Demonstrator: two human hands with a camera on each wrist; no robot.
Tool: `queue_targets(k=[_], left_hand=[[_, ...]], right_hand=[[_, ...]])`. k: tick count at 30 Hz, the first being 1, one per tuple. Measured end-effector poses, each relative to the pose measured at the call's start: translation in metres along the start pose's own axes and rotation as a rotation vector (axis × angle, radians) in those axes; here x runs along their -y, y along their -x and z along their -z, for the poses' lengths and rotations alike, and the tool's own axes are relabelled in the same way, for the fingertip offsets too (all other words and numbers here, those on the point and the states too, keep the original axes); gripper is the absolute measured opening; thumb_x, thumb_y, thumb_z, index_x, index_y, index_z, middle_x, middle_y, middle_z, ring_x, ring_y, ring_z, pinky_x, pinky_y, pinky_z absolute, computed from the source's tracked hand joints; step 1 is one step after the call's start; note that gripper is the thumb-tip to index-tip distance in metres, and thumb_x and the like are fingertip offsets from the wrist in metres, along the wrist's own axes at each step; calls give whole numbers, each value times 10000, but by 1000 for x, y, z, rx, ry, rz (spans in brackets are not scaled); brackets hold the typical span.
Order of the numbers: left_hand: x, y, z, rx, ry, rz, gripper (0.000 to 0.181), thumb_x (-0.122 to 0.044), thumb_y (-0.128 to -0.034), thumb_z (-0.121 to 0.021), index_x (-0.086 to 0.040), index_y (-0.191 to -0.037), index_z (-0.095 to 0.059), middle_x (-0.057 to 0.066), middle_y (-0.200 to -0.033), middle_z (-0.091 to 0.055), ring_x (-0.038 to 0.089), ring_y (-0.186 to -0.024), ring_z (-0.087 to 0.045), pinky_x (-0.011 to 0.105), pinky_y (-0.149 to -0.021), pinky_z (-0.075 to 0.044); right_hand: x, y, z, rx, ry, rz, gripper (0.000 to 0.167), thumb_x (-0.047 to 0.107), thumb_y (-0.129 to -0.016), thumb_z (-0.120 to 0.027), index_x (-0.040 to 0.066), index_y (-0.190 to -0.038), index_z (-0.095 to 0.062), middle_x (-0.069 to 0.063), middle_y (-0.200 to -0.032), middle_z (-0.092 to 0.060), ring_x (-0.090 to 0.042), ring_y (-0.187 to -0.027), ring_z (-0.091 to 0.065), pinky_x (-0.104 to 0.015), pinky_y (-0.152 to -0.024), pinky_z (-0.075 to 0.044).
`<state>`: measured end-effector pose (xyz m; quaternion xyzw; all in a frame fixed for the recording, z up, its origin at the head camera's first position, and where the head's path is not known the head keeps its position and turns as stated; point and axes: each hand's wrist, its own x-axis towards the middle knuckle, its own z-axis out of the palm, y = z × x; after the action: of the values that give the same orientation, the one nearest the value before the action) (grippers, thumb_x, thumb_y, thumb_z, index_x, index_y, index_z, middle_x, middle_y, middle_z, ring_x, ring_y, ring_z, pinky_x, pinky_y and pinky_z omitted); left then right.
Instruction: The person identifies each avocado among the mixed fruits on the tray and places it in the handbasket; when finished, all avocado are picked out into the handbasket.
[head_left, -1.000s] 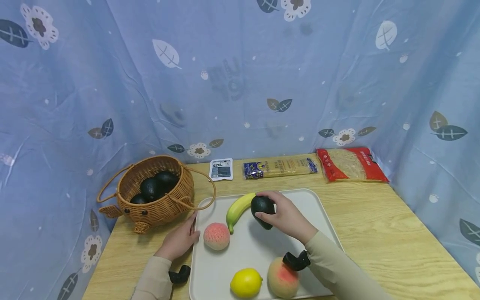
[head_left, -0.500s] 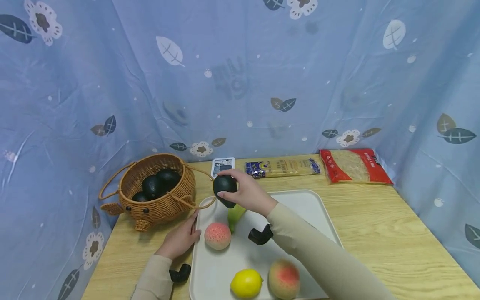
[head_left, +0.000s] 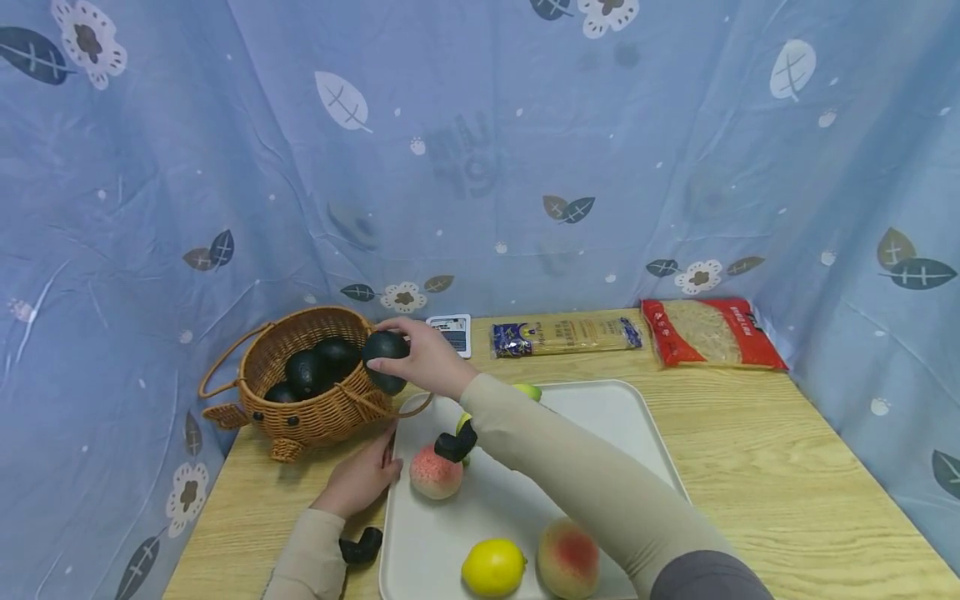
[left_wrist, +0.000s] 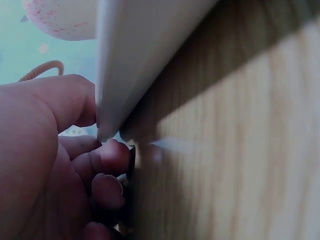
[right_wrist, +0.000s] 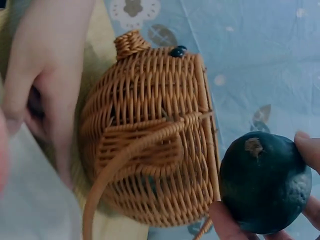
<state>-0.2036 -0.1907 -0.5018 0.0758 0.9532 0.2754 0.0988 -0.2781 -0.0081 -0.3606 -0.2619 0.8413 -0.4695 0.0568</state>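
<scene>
My right hand (head_left: 431, 358) pinches a dark green avocado (head_left: 386, 346) between thumb and fingers, just off the right rim of a wicker basket (head_left: 330, 423). The right wrist view has this avocado (right_wrist: 265, 185) beside the basket's woven side, its stem end showing. Several dark avocados (head_left: 303, 373) lie inside the basket. Lower down, my left hand (head_left: 358, 482) holds the left edge of a white tray (head_left: 517, 508). In the left wrist view its thumb (left_wrist: 75, 100) touches the tray wall (left_wrist: 135, 50), with fingers curled beneath the edge.
On the tray lie a pink peach (head_left: 435, 477), a lemon (head_left: 493, 567), a larger peach (head_left: 568, 560) and a banana (head_left: 529, 391), mostly hidden by my right arm. Behind stand a small white pack (head_left: 456, 332), a noodle pack (head_left: 566, 335) and a red bag (head_left: 712, 333).
My right hand has carried the avocado left from over the tray, past the banana, to the basket's right rim. My left hand stays at the tray edge.
</scene>
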Motion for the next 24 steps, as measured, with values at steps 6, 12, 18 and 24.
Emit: queue_targets(k=[6, 12, 18, 24], left_hand=[[0, -1, -2, -8, -4, -23, 678, -206, -1013, -652, -17, -1607, -385, 127, -1214, -683, 261, -1026, -634, 578, -949, -500], [-2, -2, -8, -29, -11, -57, 486, -172, -993, -652, -26, -1448, -564, 72, -963, -662, 246, -897, -613, 506, -828, -513], [-3, -1, -11, -45, -13, -78, 331, -154, -990, -650, -45, -1300, -614, 4, -816, -557, 191, -776, -521, 442, -743, -474], [-7, -1, -12, -40, -15, -81, 224, -165, -985, -652, -67, -1186, -633, 44, -814, -587, 216, -787, -573, 442, -717, -468]], right_hand=[[10, -21, -17, -18, -8, -18, 562, 348, -977, -764, 202, -1487, -578, -47, -1511, -554, -231, -1393, -514, -401, -1031, -495], [22, -34, -28, -24, 27, -17, 584, 346, -972, -771, 165, -1493, -575, -59, -1454, -595, -218, -1291, -595, -357, -1001, -501], [26, -44, -32, -48, 49, -27, 525, 276, -984, -763, 133, -1462, -600, -78, -1416, -617, -194, -1206, -629, -318, -949, -508], [23, -40, -30, -45, 46, -34, 457, 199, -1002, -737, 139, -1437, -611, -90, -1410, -604, -211, -1187, -630, -292, -951, -503]])
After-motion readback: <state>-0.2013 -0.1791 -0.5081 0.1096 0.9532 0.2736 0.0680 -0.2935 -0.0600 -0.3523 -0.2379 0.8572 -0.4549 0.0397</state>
